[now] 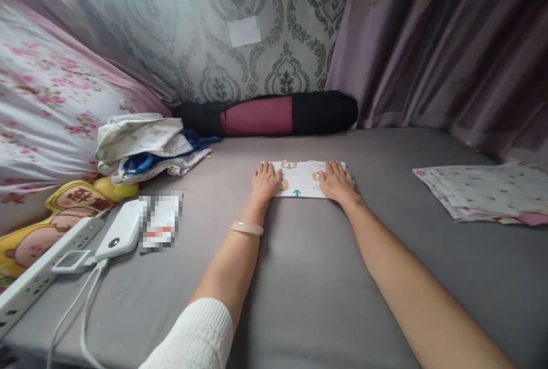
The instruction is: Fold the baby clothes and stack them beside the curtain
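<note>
A white cloth point(302, 177) with small orange and green prints lies folded into a flat rectangle on the grey sheet point(308, 277). My left hand point(266, 181) rests flat on its left end, fingers stretched out and pointing away from me. On the right end my right hand point(338, 180) presses the same way, palm down with the fingers extended. Both hands touch the cloth from above without gripping it. The far corners of the cloth are partly covered by my fingers.
Folded printed fabric point(483, 192) lies at the right. A pile of clothes point(145, 143) sits at the left, above a white power bank point(122, 229) with cables and a power strip point(47, 269). A black and red rolled bag point(265, 115) lies against the wall.
</note>
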A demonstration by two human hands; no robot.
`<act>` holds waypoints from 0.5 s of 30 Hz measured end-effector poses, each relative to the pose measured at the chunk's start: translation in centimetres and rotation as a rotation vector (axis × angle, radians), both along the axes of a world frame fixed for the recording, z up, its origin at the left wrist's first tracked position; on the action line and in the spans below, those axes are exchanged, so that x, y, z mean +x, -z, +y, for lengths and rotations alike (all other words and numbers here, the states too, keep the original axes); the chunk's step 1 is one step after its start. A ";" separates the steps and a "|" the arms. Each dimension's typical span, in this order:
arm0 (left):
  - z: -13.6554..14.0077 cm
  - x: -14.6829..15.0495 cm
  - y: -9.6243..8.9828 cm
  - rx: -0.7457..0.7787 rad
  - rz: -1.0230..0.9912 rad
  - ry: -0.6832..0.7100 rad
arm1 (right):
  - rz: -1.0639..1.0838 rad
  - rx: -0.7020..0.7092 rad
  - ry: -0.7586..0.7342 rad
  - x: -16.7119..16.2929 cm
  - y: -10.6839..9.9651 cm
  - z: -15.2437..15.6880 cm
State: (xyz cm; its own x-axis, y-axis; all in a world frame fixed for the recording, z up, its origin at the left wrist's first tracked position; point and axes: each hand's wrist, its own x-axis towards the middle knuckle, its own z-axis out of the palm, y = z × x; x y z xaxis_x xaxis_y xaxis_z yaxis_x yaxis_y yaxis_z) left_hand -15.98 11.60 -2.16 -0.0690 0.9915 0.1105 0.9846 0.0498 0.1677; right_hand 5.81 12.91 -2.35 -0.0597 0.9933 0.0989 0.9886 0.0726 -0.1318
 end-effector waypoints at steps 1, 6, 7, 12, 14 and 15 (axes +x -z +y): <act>0.0 -0.4 -0.1 -0.016 -0.012 0.012 | 0.004 -0.018 -0.003 0.4 -0.1 0.1; 0.3 -2.3 -0.2 -0.079 -0.066 0.097 | 0.015 -0.070 -0.063 2.1 -0.3 0.5; 0.3 -2.6 -0.2 -0.089 -0.071 0.115 | 0.018 -0.070 -0.063 2.4 -0.3 0.6; 0.5 -3.4 0.1 -0.115 -0.082 0.152 | 0.034 -0.070 -0.048 2.9 -0.2 0.6; 0.5 -3.4 0.1 -0.122 -0.076 0.154 | 0.033 -0.071 -0.050 2.9 -0.2 0.6; 0.5 -3.4 0.0 -0.125 -0.068 0.152 | 0.033 -0.073 -0.051 2.8 -0.3 0.5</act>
